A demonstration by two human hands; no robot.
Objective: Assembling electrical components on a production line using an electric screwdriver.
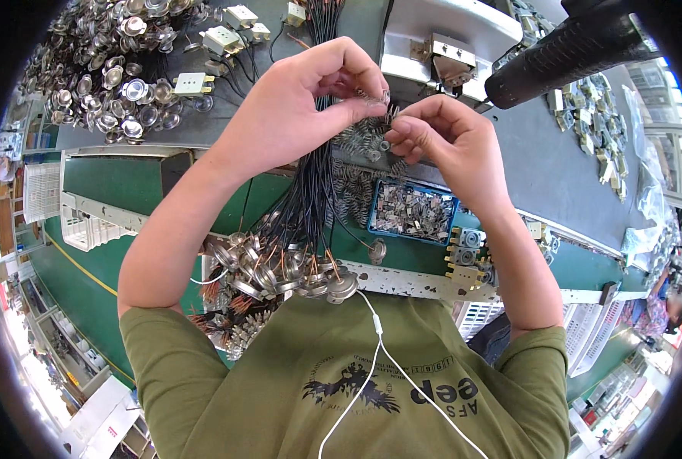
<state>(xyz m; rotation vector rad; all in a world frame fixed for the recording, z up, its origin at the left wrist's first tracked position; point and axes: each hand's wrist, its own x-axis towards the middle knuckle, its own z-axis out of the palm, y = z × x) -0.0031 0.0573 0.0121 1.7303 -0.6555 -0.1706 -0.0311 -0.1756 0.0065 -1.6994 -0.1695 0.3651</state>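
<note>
Above the bench, my left hand point(310, 99) and my right hand point(452, 138) are nearly touching, both with fingers pinched. Between the fingertips are small metal coil springs point(393, 112), partly hidden by the fingers; how many cannot be made out. Below lies a heap of loose coil springs point(348, 187), some reaching up beneath my hands. A blue tray point(370, 222) of small metal parts sits just nearer to me than my right hand. Left of the springs, a bundle of black wires point(306, 191) runs toward me, ending in round metal discs point(257, 268).
Many round metal caps point(119, 99) are piled at far left, beside white ceramic blocks point(193, 83). A metal fixture point(452, 61) stands at the back; a black cylindrical tool point(563, 61) juts in from the upper right. More small blocks point(597, 130) lie on the right.
</note>
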